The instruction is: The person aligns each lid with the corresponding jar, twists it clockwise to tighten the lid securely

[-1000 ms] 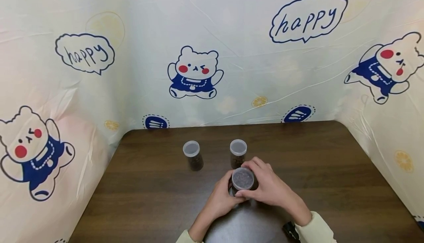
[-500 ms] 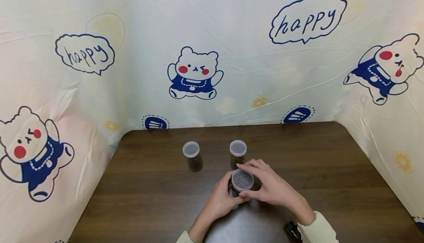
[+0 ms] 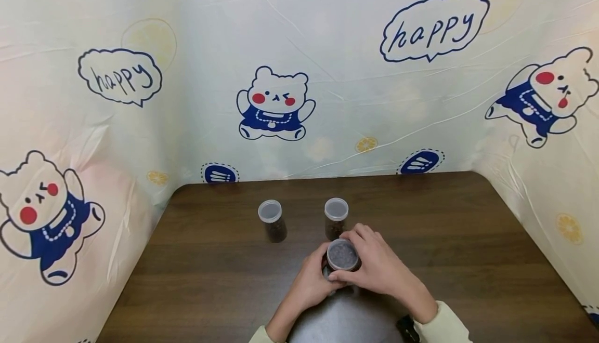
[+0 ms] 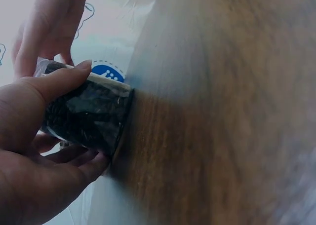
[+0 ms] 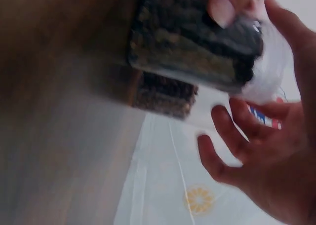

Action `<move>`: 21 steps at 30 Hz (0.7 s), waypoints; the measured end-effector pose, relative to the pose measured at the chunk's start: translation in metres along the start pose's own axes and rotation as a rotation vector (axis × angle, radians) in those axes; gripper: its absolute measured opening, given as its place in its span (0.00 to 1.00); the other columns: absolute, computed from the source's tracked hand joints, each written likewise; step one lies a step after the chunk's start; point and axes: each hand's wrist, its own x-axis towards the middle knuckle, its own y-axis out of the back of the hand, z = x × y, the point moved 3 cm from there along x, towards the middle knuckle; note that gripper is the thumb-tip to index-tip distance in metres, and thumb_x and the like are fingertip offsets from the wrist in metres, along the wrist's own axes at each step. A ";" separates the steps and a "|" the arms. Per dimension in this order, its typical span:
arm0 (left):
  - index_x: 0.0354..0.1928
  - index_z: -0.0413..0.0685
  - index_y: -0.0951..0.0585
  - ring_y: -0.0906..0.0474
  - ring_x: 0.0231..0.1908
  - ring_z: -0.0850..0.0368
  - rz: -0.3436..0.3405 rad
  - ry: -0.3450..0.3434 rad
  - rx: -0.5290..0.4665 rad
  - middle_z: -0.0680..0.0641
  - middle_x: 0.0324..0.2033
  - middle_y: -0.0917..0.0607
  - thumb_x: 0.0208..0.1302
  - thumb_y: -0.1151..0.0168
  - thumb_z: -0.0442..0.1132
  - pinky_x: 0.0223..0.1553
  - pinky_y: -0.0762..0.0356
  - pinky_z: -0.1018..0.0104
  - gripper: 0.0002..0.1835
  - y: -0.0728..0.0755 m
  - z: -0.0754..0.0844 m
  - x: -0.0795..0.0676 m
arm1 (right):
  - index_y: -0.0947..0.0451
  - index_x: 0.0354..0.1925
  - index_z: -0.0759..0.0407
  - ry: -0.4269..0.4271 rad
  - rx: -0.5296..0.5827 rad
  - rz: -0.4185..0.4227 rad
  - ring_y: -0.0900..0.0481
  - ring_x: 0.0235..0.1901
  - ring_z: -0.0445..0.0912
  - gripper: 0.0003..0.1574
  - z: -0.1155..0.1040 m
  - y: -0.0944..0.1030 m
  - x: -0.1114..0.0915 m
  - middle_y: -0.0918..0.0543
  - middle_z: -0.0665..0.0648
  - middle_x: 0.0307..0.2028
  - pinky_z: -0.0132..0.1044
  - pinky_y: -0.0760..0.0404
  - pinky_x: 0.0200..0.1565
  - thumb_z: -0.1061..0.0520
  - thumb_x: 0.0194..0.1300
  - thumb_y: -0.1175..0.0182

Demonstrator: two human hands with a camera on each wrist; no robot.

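Observation:
A clear plastic jar (image 4: 89,111) filled with dark bits stands upright on the table. My left hand (image 3: 311,280) holds its body, the thumb on one side and the fingers curled round the other. Over the top, my right hand (image 3: 381,265) grips the whitish translucent lid (image 3: 342,254), its thumb at the near rim and fingers at the far rim. From the right wrist, the jar's dark contents (image 5: 192,42) show through the wall, and some fingers of the right hand stand off the lid.
Two similar lidded jars stand farther back on the brown wooden table (image 3: 210,280): a left jar (image 3: 275,223) and a right jar (image 3: 336,223), the latter just behind the hands. A printed curtain (image 3: 351,99) encloses the table's back and sides. Something black (image 3: 407,327) sits by the right sleeve.
My right hand's fingers spread off the lid's rim, then close round it again, with the thumb shifted left along the near rim. My left hand and the jar stay in place.

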 end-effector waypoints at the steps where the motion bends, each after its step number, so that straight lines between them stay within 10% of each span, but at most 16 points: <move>1: 0.67 0.54 0.24 0.18 0.61 0.52 -0.002 0.002 0.002 0.49 0.60 0.14 0.55 0.16 0.45 0.63 0.19 0.60 0.38 0.000 0.000 0.000 | 0.20 0.61 0.53 0.014 0.037 -0.019 0.26 0.45 0.38 0.48 0.001 0.002 -0.001 0.23 0.46 0.45 0.38 0.23 0.47 0.26 0.53 0.24; 11: 0.68 0.51 0.22 0.17 0.62 0.55 -0.010 0.009 -0.068 0.48 0.61 0.14 0.54 0.16 0.42 0.63 0.19 0.68 0.38 0.000 0.001 0.000 | 0.17 0.55 0.56 0.089 0.064 -0.001 0.26 0.44 0.37 0.38 0.001 0.004 -0.001 0.23 0.47 0.45 0.36 0.19 0.46 0.36 0.56 0.21; 21: 0.63 0.55 0.17 0.14 0.56 0.56 0.066 0.047 0.020 0.51 0.55 0.10 0.48 0.13 0.43 0.57 0.15 0.66 0.37 0.002 0.004 0.000 | 0.20 0.51 0.55 -0.092 0.032 0.024 0.21 0.35 0.38 0.38 -0.011 -0.003 -0.004 0.23 0.49 0.44 0.32 0.17 0.38 0.34 0.53 0.20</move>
